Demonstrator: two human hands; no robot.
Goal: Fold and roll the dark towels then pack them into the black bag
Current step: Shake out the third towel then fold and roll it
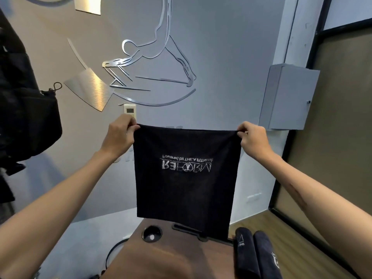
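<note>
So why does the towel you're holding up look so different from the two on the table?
The held towel hangs open and flat in the air, pinched at its top corners by the left hand and the right hand; the rolled towels lie side by side on the wooden table. The held towel shows its whole white logo upside down; the rolled ones show only bits. All are dark.

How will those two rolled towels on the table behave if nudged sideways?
The rolled towels look like soft cylinders, so they would probably roll rather than slide. They lie side by side, so pushing one likely shifts the other. Being cloth, they may loosen.
</note>
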